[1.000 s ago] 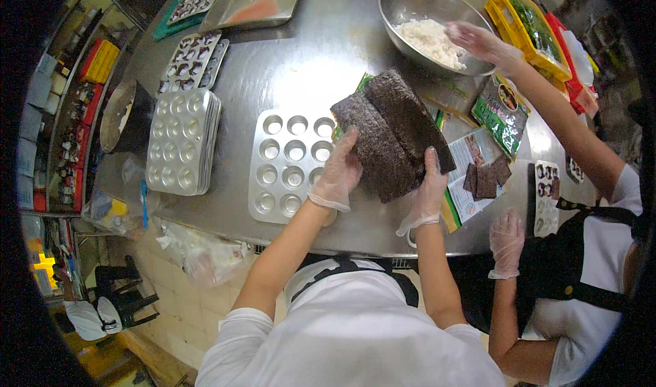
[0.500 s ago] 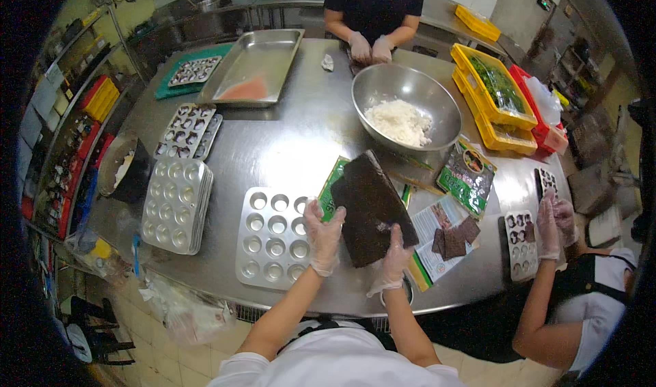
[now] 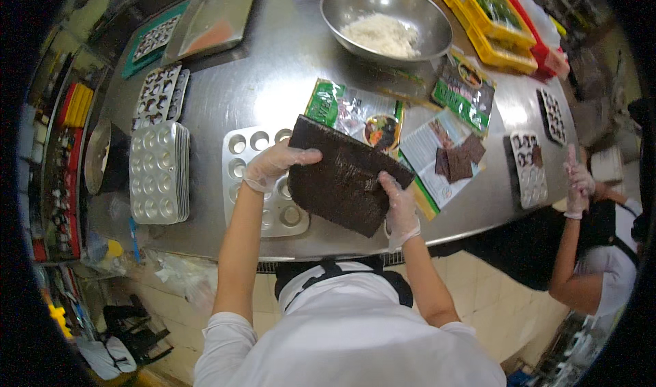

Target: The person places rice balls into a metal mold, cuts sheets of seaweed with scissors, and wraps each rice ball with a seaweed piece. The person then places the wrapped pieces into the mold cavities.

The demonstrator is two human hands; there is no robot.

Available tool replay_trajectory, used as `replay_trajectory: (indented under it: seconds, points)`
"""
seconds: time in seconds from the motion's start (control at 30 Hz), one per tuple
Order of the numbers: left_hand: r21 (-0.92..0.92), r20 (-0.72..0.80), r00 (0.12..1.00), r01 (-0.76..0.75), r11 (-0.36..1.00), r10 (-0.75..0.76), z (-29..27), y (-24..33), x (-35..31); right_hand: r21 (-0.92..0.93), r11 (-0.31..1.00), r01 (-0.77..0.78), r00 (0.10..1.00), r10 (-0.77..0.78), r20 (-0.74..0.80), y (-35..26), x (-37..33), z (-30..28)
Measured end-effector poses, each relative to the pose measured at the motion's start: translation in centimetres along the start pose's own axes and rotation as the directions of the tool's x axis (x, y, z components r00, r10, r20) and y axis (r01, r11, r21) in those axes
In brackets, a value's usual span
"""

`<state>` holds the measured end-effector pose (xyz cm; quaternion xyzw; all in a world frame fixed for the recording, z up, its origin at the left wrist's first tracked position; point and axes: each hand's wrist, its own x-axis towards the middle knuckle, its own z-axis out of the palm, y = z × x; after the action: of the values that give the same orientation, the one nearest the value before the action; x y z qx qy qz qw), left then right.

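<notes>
Dark nori sheets (image 3: 342,182) are stretched between my two gloved hands, tilted over the near side of the steel table. At their left edge my left hand (image 3: 277,163) is closed, thumb on top. Closed on the right edge is my right hand (image 3: 402,209); the fingers beneath are hidden. Whether it is one sheet or a stack I cannot tell. Partly under the nori and my left hand lies a silver muffin tin (image 3: 234,168) with empty cups. Just beyond are a green-and-white seaweed packet (image 3: 328,107) and several cut nori squares (image 3: 459,160) on another packet (image 3: 427,141).
A large steel bowl of white rice (image 3: 386,35) stands far right of centre. Stacked muffin tins (image 3: 158,175) and filled tins (image 3: 158,97) are at left, near a steel tray (image 3: 215,18). Yellow crates (image 3: 495,42) stand far right. At right a co-worker's gloved hands (image 3: 577,182) are beside a small tin (image 3: 529,172).
The view has tipped down and the co-worker across the table has mostly left it. The nori has turned to lie more crosswise between my hands, uncovering the packet behind it.
</notes>
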<state>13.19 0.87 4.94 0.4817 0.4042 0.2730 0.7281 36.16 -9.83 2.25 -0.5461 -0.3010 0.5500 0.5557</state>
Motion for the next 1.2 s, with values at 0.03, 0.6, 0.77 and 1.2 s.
replay_trajectory:
  seconds: [0.03,0.6,0.77,1.2]
  points:
    - [0.023,-0.042,0.999,0.026,0.999,-0.025,0.5,-0.5,0.3,-0.019,1.0,-0.005,1.0,0.004,-0.016,0.1,-0.1,-0.5]
    - [-0.362,-0.017,1.0,0.013,0.932,-0.021,-2.4,-3.9,1.3,-0.975,0.207,0.081,0.963,-0.268,0.023,3.8,-4.1,-7.4]
    - [-0.388,-0.029,0.999,0.002,0.922,-0.014,-3.5,-3.9,1.0,-0.096,0.899,-0.427,0.88,0.438,0.185,-1.8,-6.7,-10.4]
    - [-0.227,-0.009,0.999,0.028,0.973,-0.031,-2.2,-1.5,1.5,-0.141,0.859,-0.491,0.552,0.433,0.713,-6.4,-9.4,-11.8]
